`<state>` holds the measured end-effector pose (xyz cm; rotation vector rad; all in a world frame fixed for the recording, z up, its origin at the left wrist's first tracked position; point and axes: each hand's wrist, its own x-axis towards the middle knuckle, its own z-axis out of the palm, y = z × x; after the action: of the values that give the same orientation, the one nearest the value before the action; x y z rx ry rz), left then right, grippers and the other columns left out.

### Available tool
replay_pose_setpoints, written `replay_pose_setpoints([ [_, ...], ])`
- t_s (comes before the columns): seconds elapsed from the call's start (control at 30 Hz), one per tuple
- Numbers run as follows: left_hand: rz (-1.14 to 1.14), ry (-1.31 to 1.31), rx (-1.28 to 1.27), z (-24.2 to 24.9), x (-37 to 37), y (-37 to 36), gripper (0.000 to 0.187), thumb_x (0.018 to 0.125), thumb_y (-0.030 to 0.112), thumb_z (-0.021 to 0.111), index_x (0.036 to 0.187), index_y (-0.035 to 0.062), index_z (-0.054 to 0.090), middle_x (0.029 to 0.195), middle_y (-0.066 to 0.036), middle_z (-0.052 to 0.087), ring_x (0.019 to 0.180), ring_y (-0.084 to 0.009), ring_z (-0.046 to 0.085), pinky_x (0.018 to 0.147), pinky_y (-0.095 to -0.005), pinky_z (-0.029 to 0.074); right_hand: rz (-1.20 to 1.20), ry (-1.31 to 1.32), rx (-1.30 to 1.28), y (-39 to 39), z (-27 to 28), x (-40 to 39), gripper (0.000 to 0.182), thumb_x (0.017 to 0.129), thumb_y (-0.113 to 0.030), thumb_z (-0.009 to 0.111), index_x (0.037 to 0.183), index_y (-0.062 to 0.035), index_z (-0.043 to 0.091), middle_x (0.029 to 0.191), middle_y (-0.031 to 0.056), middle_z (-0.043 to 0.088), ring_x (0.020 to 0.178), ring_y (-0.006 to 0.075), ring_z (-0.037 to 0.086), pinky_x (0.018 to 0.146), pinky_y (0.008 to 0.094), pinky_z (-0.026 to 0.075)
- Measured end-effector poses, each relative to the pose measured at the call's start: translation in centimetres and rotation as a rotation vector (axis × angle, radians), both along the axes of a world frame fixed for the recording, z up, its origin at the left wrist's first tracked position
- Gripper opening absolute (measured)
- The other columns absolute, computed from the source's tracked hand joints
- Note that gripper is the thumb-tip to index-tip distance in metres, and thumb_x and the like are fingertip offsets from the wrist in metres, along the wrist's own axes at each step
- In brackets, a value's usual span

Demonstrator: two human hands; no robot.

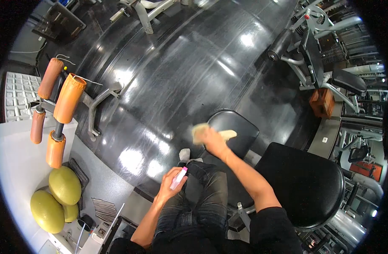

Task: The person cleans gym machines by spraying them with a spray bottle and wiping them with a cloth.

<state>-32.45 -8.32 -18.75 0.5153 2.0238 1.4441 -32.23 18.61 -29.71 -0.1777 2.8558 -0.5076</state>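
Observation:
My left hand (170,185) is closed around a small white bottle (178,179) with a pink top, held in front of my legs. Out to the right, my right hand (213,142) grips a pale yellow cloth (199,133), partly smeared by motion. The cloth hand overlaps the near left edge of a black padded seat (238,127). A larger black pad (299,184) lies beside my right forearm.
Orange foam rollers (71,99) on a metal frame and green exercise balls (65,185) stand at left. Weight machines (312,59) and a wooden block (322,103) line the right side. Shiny black flooring (172,80) stretches ahead.

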Motion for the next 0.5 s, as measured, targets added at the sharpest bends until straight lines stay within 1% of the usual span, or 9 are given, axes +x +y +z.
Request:
replay_pose_setpoints([
  [0.07, 0.023, -0.007, -0.007, 0.2, 0.0, 0.2, 0.024, 0.080, 0.003, 0.071, 0.102, -0.0023, 0.063, 0.099, -0.015, 0.064, 0.089, -0.0277, 0.064, 0.075, -0.0321, 0.050, 0.368, 0.120, 0.048, -1.2, 0.2, 3.1, 0.048, 0.078, -0.011, 0.059, 0.124, -0.0259, 0.054, 0.107, 0.0034, 0.055, 0.103, 0.0233, 0.055, 0.078, 0.0372, 0.051],
  [0.13, 0.038, -0.017, -0.019, 0.4, 0.0, 0.2, 0.024, 0.079, 0.003, 0.071, 0.101, -0.0023, 0.063, 0.099, -0.014, 0.064, 0.088, -0.0274, 0.064, 0.075, -0.0318, 0.050, 0.493, 0.120, -0.019, -0.4, 0.9, 4.1, 0.047, 0.080, -0.011, 0.057, 0.124, -0.0263, 0.052, 0.109, 0.0030, 0.055, 0.101, 0.0221, 0.056, 0.077, 0.0354, 0.050],
  [0.2, 0.019, -0.007, -0.018, 0.5, -0.2, 0.4, 0.024, 0.079, 0.002, 0.072, 0.101, -0.0023, 0.062, 0.099, -0.014, 0.064, 0.086, -0.0271, 0.064, 0.074, -0.0315, 0.049, 0.485, 0.051, 0.047, 1.6, 0.5, 3.2, 0.045, 0.082, -0.011, 0.055, 0.124, -0.0265, 0.052, 0.111, 0.0033, 0.054, 0.098, 0.0219, 0.057, 0.077, 0.0354, 0.049],
  [0.27, 0.017, 0.027, 0.009, -0.1, -0.2, 0.4, 0.024, 0.079, 0.002, 0.071, 0.101, -0.0022, 0.062, 0.099, -0.014, 0.064, 0.086, -0.0268, 0.064, 0.073, -0.0315, 0.049, 0.275, -0.025, 0.023, 3.6, 2.6, -0.2, 0.033, 0.082, -0.016, 0.056, 0.115, -0.0222, 0.060, 0.101, 0.0088, 0.059, 0.091, 0.0275, 0.060, 0.077, 0.0380, 0.051],
  [0.3, 0.016, 0.064, 0.037, -0.3, 0.0, 0.3, 0.024, 0.079, 0.001, 0.071, 0.100, -0.0021, 0.062, 0.099, -0.013, 0.064, 0.086, -0.0265, 0.064, 0.073, -0.0315, 0.049, -0.126, -0.015, -0.059, 5.6, -3.1, 0.2, 0.030, 0.080, -0.014, 0.059, 0.109, -0.0180, 0.062, 0.097, 0.0120, 0.060, 0.090, 0.0332, 0.060, 0.079, 0.0392, 0.051],
  [0.33, 0.012, 0.062, 0.036, -0.2, 0.1, 0.3, 0.024, 0.079, 0.001, 0.071, 0.100, -0.0021, 0.062, 0.099, -0.013, 0.064, 0.086, -0.0265, 0.064, 0.073, -0.0315, 0.049, -0.321, -0.246, -0.122, 7.1, 0.2, -2.6, 0.032, 0.082, -0.011, 0.060, 0.113, -0.0147, 0.059, 0.101, 0.0135, 0.058, 0.094, 0.0367, 0.058, 0.082, 0.0413, 0.051],
  [0.37, 0.011, 0.038, 0.021, 0.1, 0.2, 0.2, 0.023, 0.078, 0.001, 0.071, 0.100, -0.0022, 0.062, 0.099, -0.013, 0.064, 0.085, -0.0267, 0.064, 0.073, -0.0315, 0.049, -0.319, 0.180, 0.046, 8.2, 0.5, -2.3, 0.034, 0.084, -0.009, 0.058, 0.118, -0.0133, 0.055, 0.104, 0.0132, 0.056, 0.099, 0.0353, 0.055, 0.082, 0.0432, 0.051],
  [0.47, 0.003, 0.030, 0.011, -0.1, 0.5, 0.0, 0.023, 0.078, 0.000, 0.071, 0.099, -0.0022, 0.062, 0.099, -0.014, 0.064, 0.085, -0.0269, 0.064, 0.072, -0.0314, 0.049, -0.781, 0.197, 0.001, 8.5, 0.6, -4.2, 0.048, 0.080, 0.000, 0.057, 0.126, -0.0114, 0.050, 0.105, 0.0169, 0.052, 0.098, 0.0369, 0.053, 0.080, 0.0470, 0.049],
  [0.5, 0.003, 0.043, 0.015, -0.2, 0.7, 0.0, 0.022, 0.078, 0.000, 0.071, 0.098, -0.0022, 0.063, 0.099, -0.014, 0.064, 0.084, -0.0270, 0.064, 0.072, -0.0313, 0.049, -0.745, 0.204, 0.033, 7.5, 0.8, -4.2, 0.049, 0.080, 0.000, 0.058, 0.126, -0.0113, 0.050, 0.104, 0.0174, 0.052, 0.097, 0.0374, 0.053, 0.080, 0.0472, 0.049],
])
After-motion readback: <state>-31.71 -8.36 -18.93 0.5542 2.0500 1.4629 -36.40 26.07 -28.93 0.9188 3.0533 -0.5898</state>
